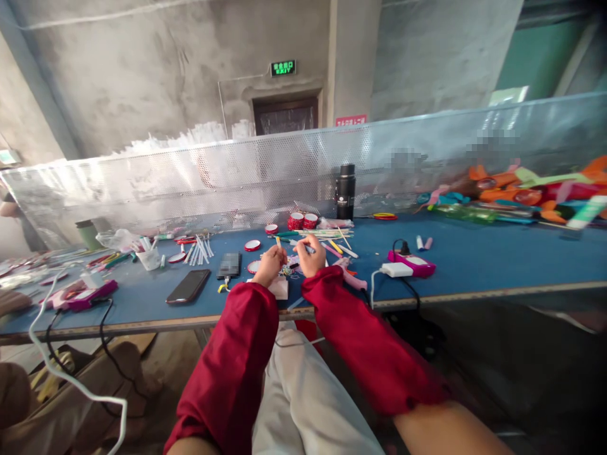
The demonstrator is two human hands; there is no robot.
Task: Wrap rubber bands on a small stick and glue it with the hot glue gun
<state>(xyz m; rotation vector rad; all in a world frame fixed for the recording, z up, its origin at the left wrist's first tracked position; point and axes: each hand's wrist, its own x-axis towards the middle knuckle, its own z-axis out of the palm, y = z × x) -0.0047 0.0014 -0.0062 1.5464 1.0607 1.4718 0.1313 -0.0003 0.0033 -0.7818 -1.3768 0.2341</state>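
Over the blue table (455, 253), my left hand (270, 265) is closed on a thin yellow-tipped stick (278, 241), whose exact kind is too small to tell. Just to its right, my right hand (312, 255) is closed round a pale, pen-like stick (309, 249). The two hands are close together but apart. Between and below them lies a scatter of tiny coloured pieces (294, 273). A small white block (279, 288) sits by my left wrist. Beside my right wrist is a pink glue gun (355, 279), partly hidden by the sleeve.
A phone (188, 287), a dark device with a cable (229, 265) and white sticks (200, 250) lie left. Round red tape rolls (294, 220) and a black flask (346, 193) stand behind. A purple power strip (420, 265) is right. A perforated screen (279, 164) borders the table's back.
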